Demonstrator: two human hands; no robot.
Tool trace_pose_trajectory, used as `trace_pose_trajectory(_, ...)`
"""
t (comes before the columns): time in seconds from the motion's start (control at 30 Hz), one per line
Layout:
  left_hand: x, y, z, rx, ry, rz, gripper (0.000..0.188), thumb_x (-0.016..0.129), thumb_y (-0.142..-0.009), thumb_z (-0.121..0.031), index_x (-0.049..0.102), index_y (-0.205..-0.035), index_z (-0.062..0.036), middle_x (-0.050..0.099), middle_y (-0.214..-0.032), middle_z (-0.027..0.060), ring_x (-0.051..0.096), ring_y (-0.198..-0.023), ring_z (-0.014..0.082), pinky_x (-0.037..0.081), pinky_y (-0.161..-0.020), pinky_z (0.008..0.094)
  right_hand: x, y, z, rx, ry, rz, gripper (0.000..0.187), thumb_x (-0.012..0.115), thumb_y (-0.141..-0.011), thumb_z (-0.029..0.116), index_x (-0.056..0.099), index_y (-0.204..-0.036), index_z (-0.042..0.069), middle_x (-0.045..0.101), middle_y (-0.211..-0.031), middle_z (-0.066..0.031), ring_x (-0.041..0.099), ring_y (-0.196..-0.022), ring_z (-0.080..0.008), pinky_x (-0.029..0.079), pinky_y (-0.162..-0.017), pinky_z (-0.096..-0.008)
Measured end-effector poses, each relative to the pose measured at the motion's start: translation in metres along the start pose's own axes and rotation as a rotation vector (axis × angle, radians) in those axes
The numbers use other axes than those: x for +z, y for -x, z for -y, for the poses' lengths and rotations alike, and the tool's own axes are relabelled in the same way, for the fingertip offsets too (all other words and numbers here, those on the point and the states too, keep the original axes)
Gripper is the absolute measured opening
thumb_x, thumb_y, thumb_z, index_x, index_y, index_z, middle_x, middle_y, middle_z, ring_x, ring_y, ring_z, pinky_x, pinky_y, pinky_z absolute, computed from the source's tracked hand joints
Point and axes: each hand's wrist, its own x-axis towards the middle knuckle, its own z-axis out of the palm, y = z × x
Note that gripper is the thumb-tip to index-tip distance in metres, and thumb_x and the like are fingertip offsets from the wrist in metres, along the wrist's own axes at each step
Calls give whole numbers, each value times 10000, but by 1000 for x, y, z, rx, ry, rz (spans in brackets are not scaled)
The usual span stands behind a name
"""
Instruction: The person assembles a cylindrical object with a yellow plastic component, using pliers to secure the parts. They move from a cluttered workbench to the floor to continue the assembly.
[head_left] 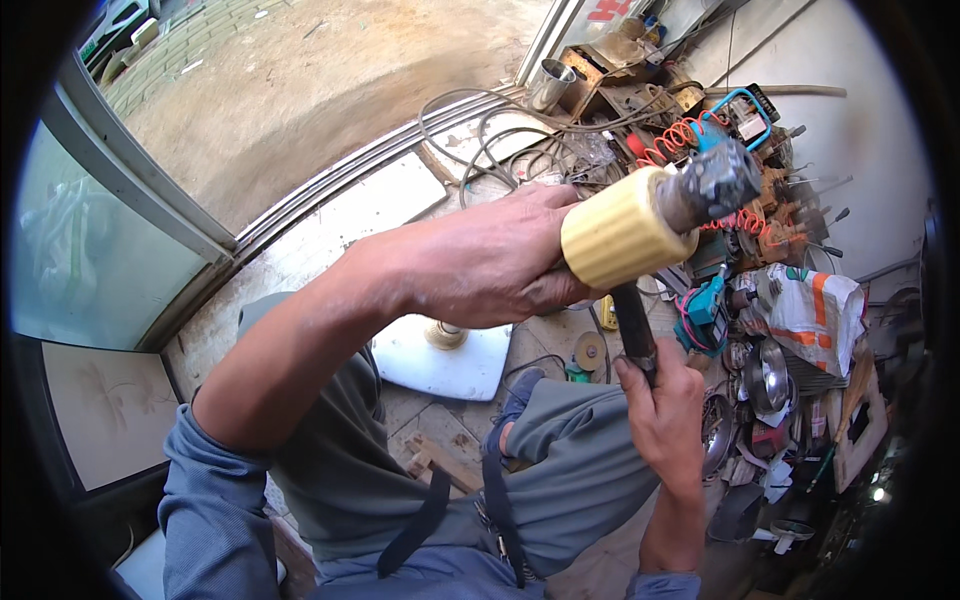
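My left hand (500, 250) reaches across from the left, closed on a ribbed yellow cylinder (615, 230); most of its fingers are hidden behind it. From the cylinder's far end sticks a metal shaft with a rough dark head (725, 178), slightly blurred. Below it, my right hand (665, 410) is wrapped round a black handle (634, 325), whose upper end meets the cylinder's underside. Whether handle and cylinder are joined cannot be made out. On the floor under my left forearm lies a white slab (440, 372) with a round brass-coloured fitting (445, 335) on it.
An angle grinder (588, 358) lies beyond my knee. To the right are a teal power tool (705, 312), a white woven sack (810, 315), a metal bowl (768, 375) and piled parts. Cables (490, 140) coil by the door track; a steel cup (550, 85) stands behind. Glass door at left.
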Motion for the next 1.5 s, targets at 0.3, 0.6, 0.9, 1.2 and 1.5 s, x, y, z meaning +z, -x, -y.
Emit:
trace_pose_trajectory(0.3, -13, 18, -19, -117, -43, -246, 311, 872, -797, -137, 730, -1063, -60, 743, -1074, 118, 737, -987, 279, 600, -865, 406, -1, -27, -5, -183, -13, 30, 246, 713, -959, 186, 539, -950, 12, 638, -716, -238, 640, -671, -478, 463, -567, -524)
trace_pose_trajectory(0.6, -3, 18, -17, 86, -148, -367, 366, 883, -751, -156, 696, -1045, -44, 680, -914, 138, 698, -862, 355, 563, -759, 433, -1, -38, -4, -234, 136, 139, 238, 728, -932, 174, 555, -978, 16, 658, -743, -243, 660, -698, -463, 494, -590, -530)
trace_pose_trajectory(0.9, -9, 21, -22, -34, -139, -312, 382, 904, -727, -117, 754, -1078, -98, 737, -1073, 121, 728, -994, 312, 589, -855, 400, 2, -49, -9, -289, 196, 179, 257, 723, -932, 178, 538, -1001, 14, 655, -735, -260, 667, -725, -478, 500, -603, -538)
trace_pose_trajectory(1.2, -4, 21, -14, 97, -79, -366, 379, 875, -719, -111, 712, -1051, -29, 711, -960, 176, 701, -904, 390, 565, -800, 445, -2, -58, -4, -343, 120, 167, 254, 710, -937, 166, 522, -1001, 8, 646, -724, -273, 661, -723, -489, 502, -608, -554)
trace_pose_trajectory(1.5, -5, 20, -17, 79, -66, -349, 365, 867, -727, -110, 705, -1047, -38, 708, -946, 168, 693, -899, 393, 554, -798, 450, -4, -52, -2, -269, -3, 135, 242, 699, -938, 158, 526, -1008, 5, 640, -713, -272, 663, -719, -485, 502, -617, -559)
